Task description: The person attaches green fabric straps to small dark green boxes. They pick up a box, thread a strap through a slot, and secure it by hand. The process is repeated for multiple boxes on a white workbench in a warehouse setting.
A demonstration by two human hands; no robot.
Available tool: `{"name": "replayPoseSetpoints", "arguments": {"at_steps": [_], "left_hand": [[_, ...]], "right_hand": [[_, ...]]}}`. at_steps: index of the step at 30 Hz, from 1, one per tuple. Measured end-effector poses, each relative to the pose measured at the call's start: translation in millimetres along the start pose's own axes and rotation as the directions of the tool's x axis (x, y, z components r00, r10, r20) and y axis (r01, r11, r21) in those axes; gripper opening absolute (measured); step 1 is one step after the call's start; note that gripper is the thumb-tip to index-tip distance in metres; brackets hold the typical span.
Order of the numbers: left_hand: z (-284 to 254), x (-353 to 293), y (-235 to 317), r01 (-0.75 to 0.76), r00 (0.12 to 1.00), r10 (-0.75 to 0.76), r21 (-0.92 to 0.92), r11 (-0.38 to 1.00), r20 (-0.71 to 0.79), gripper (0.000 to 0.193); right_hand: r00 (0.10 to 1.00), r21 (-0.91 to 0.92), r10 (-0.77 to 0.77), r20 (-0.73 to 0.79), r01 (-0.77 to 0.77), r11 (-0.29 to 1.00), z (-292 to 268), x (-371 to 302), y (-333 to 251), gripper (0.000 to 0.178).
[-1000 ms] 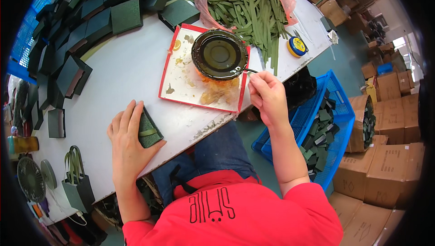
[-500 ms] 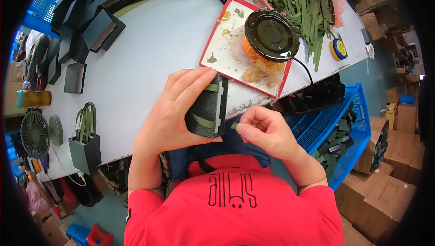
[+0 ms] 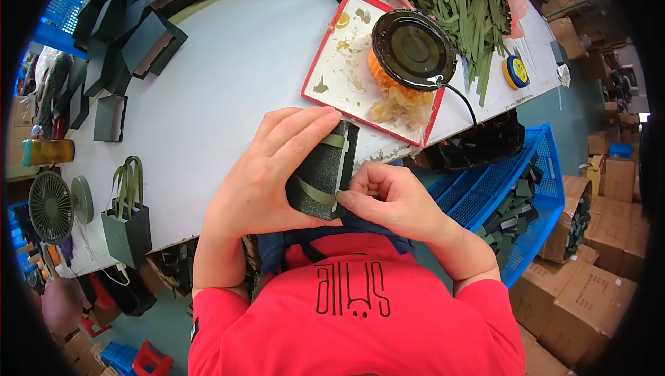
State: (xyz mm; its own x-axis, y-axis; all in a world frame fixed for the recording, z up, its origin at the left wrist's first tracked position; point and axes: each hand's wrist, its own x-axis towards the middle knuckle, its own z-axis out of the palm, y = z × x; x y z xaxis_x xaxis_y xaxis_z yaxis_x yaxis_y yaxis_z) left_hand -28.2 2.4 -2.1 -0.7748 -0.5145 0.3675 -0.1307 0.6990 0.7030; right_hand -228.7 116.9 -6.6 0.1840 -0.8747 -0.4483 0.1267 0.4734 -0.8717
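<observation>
My left hand [image 3: 255, 168] is wrapped round a small dark green box-shaped paper bag [image 3: 320, 168], held on its side at the table's front edge. An olive ribbon [image 3: 313, 191] crosses the bag's face in two bands. Thumb and forefinger of my right hand [image 3: 391, 199] pinch the end of the lower band against the bag's open edge. The ribbon's tip is mostly hidden by those fingers. Just beyond stands a round black glue pan [image 3: 413, 49] with an orange base, on a red-rimmed white board [image 3: 331, 64] spotted with dried glue.
A heap of olive ribbons [image 3: 450, 12] lies at the far right beside a small blue-and-yellow tin [image 3: 515, 72]. Dark green bags [image 3: 149, 43] crowd the far left. A bag with handles [image 3: 127, 230] and a fan [image 3: 50, 206] stand at left. A blue crate [image 3: 547, 168] sits lower right.
My right hand has moved left to the bag, bringing the ribbon end from just off its edge to touch it. The bag has shifted slightly right in my left hand.
</observation>
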Motion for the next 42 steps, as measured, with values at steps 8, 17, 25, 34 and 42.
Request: {"name": "replayPoseSetpoints", "arguments": {"at_steps": [8,17,25,34,42], "left_hand": [[5,-1,5,-0.051,0.997,0.044,0.115,0.992,0.068,0.094],[-1,-5,1,0.037,0.999,-0.034,0.143,0.989,-0.025,0.092],[3,-3,4,0.009,0.999,-0.005,0.107,0.994,-0.032,0.089],[7,-2,5,0.012,1.000,-0.016,0.196,0.981,0.017,0.100],[-4,-13,-2,0.101,0.991,-0.079,0.220,0.970,-0.109,0.099]], "right_hand": [[0.992,-0.292,0.118,0.032,-0.104,0.951,-3,8,-4,0.027],[0.993,0.138,-0.110,-0.046,0.115,0.984,-13,7,13,0.035],[0.990,-0.119,-0.108,-0.089,0.097,0.988,2,7,13,0.033],[0.969,-0.177,-0.157,-0.189,0.123,0.977,7,15,24,0.030],[0.652,0.438,-0.441,-0.617,0.750,0.495,-37,-6,24,0.011]]}}
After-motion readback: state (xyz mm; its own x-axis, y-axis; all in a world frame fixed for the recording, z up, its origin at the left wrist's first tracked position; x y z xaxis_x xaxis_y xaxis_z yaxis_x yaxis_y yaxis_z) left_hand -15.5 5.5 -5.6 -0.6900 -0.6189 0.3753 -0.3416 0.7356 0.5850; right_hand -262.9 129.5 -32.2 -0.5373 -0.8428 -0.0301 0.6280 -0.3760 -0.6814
